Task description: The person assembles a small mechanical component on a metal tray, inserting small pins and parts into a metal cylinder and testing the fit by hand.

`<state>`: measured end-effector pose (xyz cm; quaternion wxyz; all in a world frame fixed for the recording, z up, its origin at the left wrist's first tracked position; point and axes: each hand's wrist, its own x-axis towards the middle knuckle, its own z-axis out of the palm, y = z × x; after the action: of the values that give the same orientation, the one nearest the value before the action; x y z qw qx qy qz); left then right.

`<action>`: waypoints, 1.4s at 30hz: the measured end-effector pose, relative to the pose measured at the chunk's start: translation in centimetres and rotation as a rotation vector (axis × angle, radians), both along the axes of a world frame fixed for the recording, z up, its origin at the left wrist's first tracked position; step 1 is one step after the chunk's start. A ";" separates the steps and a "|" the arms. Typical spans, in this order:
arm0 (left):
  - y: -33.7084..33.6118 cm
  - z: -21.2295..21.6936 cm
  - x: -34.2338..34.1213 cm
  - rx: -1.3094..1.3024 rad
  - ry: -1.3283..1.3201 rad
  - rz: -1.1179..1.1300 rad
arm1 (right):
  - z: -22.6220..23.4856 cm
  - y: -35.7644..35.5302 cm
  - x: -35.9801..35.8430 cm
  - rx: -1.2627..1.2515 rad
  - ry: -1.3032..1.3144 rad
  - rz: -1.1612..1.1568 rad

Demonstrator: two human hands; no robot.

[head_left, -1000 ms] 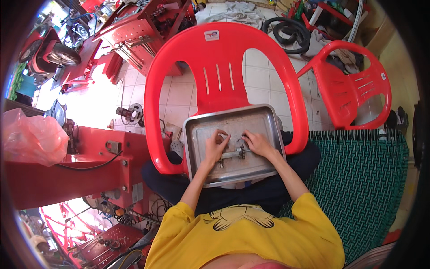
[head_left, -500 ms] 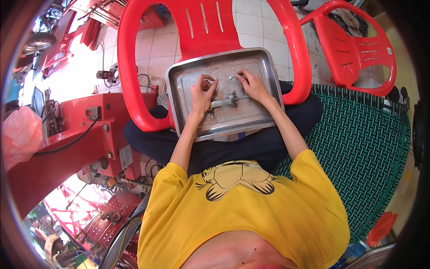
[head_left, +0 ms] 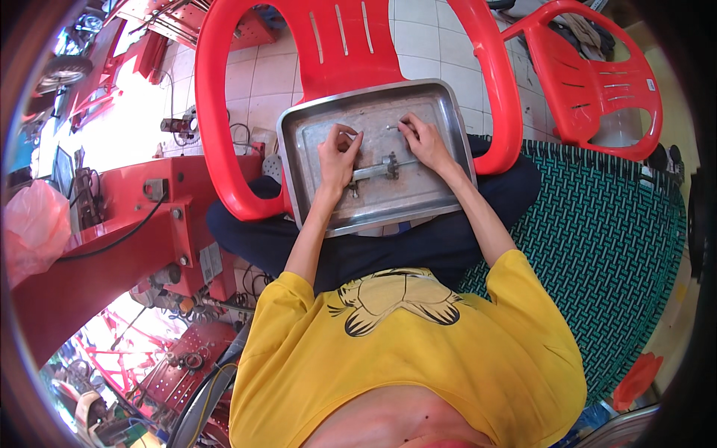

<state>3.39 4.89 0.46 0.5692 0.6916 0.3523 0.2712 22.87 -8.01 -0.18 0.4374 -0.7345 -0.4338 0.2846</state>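
Both hands work over a shallow metal tray point(head_left: 351, 226) set across the lap and a chair seat. My right hand point(head_left: 426, 145) pinches a small, thin silvery piece point(head_left: 392, 127) between thumb and fingertips; it looks like a screw or pin, too small to tell. In the left half of the tray, my left hand point(head_left: 337, 157) is closed, thumb and fingertips brought together; what they hold, if anything, I cannot make out. Between the hands a grey metal part point(head_left: 373, 172) with a straight bar and a wider, darker end lies on the tray floor, its left end close to my left wrist.
A red plastic chair point(head_left: 343, 60) surrounds the tray with its arms; another red chair point(head_left: 597, 89) stands at far right. Right of me is a green-and-black woven surface point(head_left: 590, 246). A red machine frame point(head_left: 127, 246) with a cable and pink plastic bag point(head_left: 37, 224) fills the left.
My right hand has shifted very slightly to the right with the small silvery piece still in its fingertips. My left hand stays in place, and the grey metal part has barely moved.
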 end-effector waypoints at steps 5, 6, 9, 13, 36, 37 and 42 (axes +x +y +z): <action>0.0 -0.1 0.0 -0.010 -0.005 0.005 | -0.2 -0.1 0.0 -0.008 -0.001 -0.002; 0.0 -0.1 0.0 -0.005 -0.007 0.006 | -0.3 -0.2 0.1 -0.001 -0.008 -0.003; 0.0 -0.2 0.0 -0.019 -0.014 0.009 | -0.4 -0.1 0.0 0.020 -0.013 -0.009; 0.2 -0.7 -0.2 -0.018 0.003 0.005 | -0.4 0.0 -0.2 0.012 0.017 -0.013; 0.0 0.0 0.1 0.045 -0.022 0.008 | -0.2 -0.3 -0.2 0.049 0.005 -0.034; 0.0 0.0 0.2 0.044 -0.030 0.008 | -0.3 -0.3 -0.2 0.067 0.010 -0.044; -0.1 -0.1 0.0 -0.004 -0.039 0.027 | 0.1 -0.2 -0.2 -0.001 0.074 -0.050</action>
<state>3.41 4.75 0.39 0.5738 0.6803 0.3508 0.2915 22.62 -8.25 -0.06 0.4598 -0.7343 -0.3985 0.3010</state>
